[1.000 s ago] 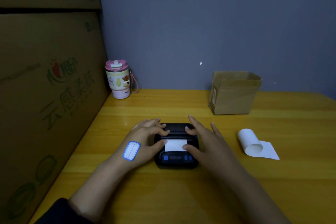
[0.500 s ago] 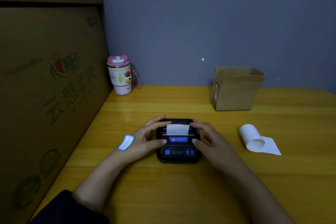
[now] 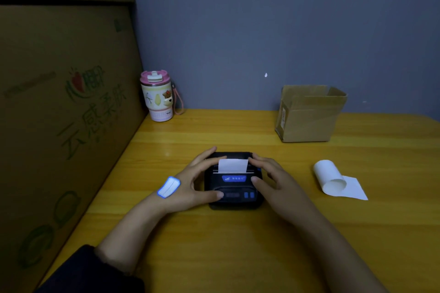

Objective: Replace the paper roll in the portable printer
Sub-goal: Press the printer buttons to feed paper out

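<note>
The small black portable printer point(image 3: 234, 188) lies on the yellow wooden table point(image 3: 214, 245), its lid down, with a short white paper strip point(image 3: 232, 165) sticking up from its slot. My left hand point(image 3: 190, 183), with a blue-edged plaster on its back, clasps the printer's left side, thumb at the front corner. My right hand point(image 3: 273, 181) holds the right side, fingers on the lid edge beside the paper. A loose white paper roll point(image 3: 329, 177), partly unrolled, lies on the table to the right, away from both hands.
An open brown cardboard box point(image 3: 309, 114) stands at the back right. A pink-lidded tumbler point(image 3: 157, 97) stands in the back left corner. Large printed cartons point(image 3: 59, 114) wall off the table's left side. A grey wall runs behind.
One second ago the paper lay flat over the printer's front under my hands. Now the lid is down, the strip stands up from the slot, and both hands grip the printer's sides.
</note>
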